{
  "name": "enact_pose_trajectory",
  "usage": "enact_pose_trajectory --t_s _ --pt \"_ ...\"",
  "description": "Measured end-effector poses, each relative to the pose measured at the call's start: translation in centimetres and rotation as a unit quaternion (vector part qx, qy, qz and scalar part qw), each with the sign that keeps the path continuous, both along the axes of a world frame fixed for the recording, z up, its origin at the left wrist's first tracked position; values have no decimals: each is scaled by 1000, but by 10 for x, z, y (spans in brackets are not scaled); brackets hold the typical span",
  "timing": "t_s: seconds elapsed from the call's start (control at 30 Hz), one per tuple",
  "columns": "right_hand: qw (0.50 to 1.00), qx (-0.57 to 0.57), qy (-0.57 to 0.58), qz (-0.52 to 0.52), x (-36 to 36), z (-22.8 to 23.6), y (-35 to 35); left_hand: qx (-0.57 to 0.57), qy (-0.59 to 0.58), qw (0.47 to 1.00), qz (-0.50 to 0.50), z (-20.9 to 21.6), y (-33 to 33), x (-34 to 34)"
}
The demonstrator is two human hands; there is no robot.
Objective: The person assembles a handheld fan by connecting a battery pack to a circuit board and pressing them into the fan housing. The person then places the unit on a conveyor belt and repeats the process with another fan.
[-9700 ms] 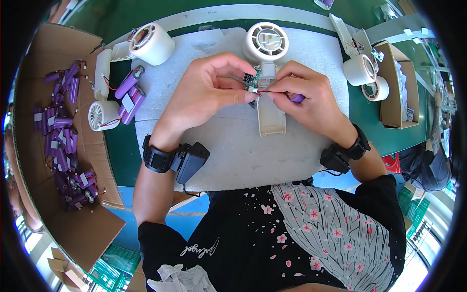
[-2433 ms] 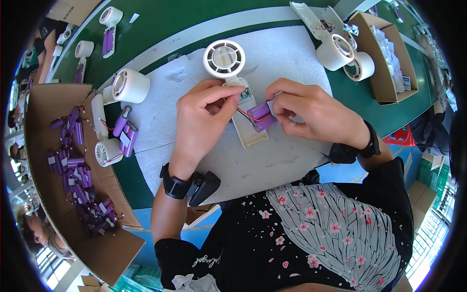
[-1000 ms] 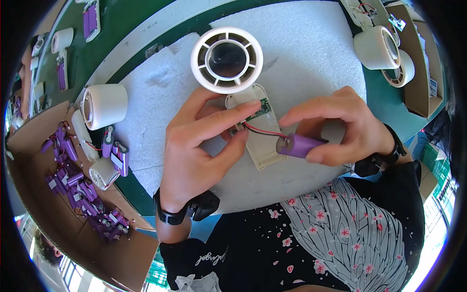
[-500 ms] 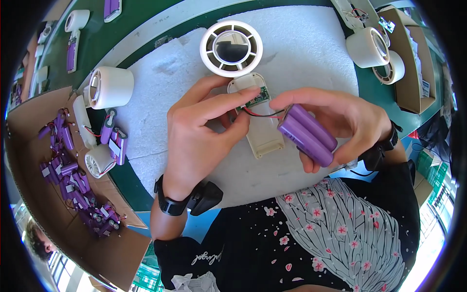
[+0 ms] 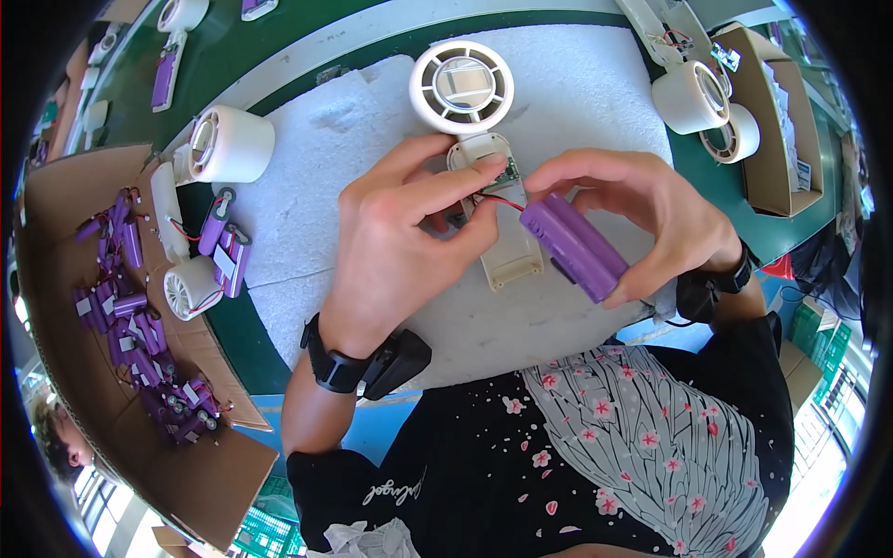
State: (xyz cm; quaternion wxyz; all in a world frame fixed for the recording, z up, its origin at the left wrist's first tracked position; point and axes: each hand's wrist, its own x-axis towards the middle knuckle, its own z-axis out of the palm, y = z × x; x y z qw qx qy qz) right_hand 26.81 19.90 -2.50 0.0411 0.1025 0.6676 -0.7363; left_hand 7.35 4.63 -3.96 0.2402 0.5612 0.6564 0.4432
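Observation:
A white handheld fan [image 5: 510,96] lies on the foam sheet, its round slotted head away from me and its handle shell [image 5: 513,260] uncovered. My left hand [image 5: 409,219] is closed on the upper handle, fingers over the green circuit board [image 5: 509,173]. In my right hand [image 5: 665,209] is a purple battery pack [image 5: 577,246], gripped between thumb and fingers and tilted above the shell's right side. Red and dark wires [image 5: 499,199] run from the pack to the board beneath my left fingertips, where their ends are hidden.
On the left stands a cardboard box [image 5: 214,470] of purple battery packs. Beside it lie white fan parts [image 5: 233,144] and loose packs [image 5: 233,256]. More fan heads [image 5: 690,98] and a small cardboard box [image 5: 786,197] sit at the right. White foam [image 5: 595,93] covers the table before me.
The battery pack has rolled in my right hand, so one cell now faces up, and it sits slightly higher in view. My left hand keeps its hold on the fan handle.

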Motion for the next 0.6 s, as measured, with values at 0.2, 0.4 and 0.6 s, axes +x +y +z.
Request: enact_pose_trajectory --t_s 0.2,0.4,0.6 --pt "975 218 42 -1 -8 3 -23 -21 15 999 -31 3 -3 -5" --pt "925 372 58 -42 -11 0 -47 -5 29 998 -52 -2 -2 -9" --pt "883 455 79 -85 -11 2 -60 7 22 998 -50 -4 -3 -10"
